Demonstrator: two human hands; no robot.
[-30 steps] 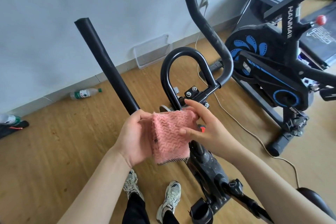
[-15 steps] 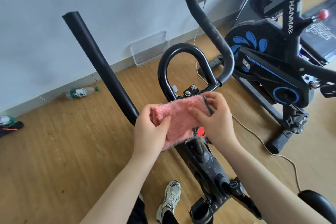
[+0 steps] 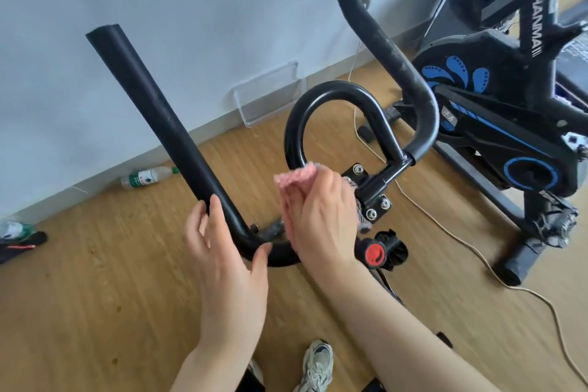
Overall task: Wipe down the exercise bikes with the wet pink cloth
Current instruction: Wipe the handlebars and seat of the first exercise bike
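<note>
Right hand (image 3: 321, 216): fingers curled over the fuzzy pink cloth (image 3: 296, 181), pressing it onto the centre of the near bike's black tubular handlebar (image 3: 168, 124). Left hand (image 3: 222, 264): fingers nearly straight, thumb spread, cupping the handlebar's left bend, just left of the cloth. Round red knob (image 3: 375, 253): just right of the right wrist. Wooden floor (image 3: 95, 296): open, left of the fingers. Black-and-blue second exercise bike (image 3: 496, 111): well right.

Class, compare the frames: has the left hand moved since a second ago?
Yes. The left hand has let go of the cloth and gone leftward to the bend of the handlebar.
</note>
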